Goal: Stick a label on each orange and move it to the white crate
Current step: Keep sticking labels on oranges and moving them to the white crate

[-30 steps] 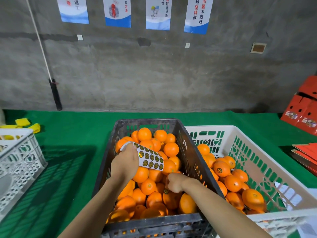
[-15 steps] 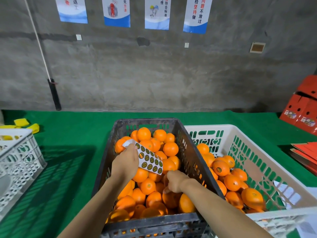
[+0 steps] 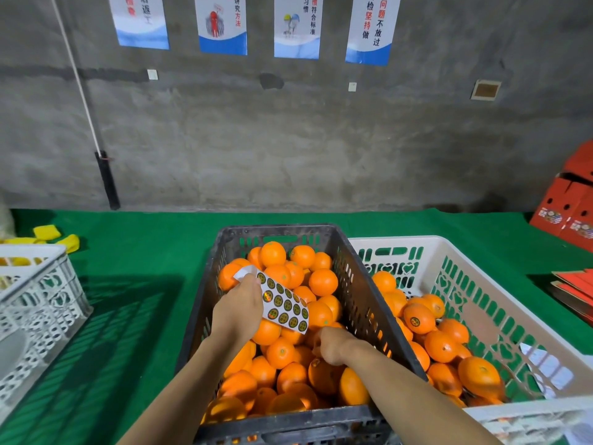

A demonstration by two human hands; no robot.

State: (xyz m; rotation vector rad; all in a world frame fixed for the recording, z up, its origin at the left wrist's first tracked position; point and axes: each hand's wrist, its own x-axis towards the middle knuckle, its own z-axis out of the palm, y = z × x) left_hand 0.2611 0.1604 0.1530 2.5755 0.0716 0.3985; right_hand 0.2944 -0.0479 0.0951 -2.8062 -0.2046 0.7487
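Watching remotely, I saw the left hand [image 3: 239, 311] pinching a white backing sheet of round black-and-gold labels [image 3: 286, 304] above the middle of the dark grey slatted plastic crate [image 3: 279, 231], angled toward the other hand, which I judged put the stickers within easy reach. The right hand [image 3: 333, 345] hung with curled fingers just over the round unlabelled oranges [image 3: 322, 282] heaped inside that crate, but I could not tell whether it grasped fruit or a label. The white slatted plastic crate [image 3: 394, 241] stood against the dark crate's right side, so labelled oranges [image 3: 418, 318] needed only a short carry.
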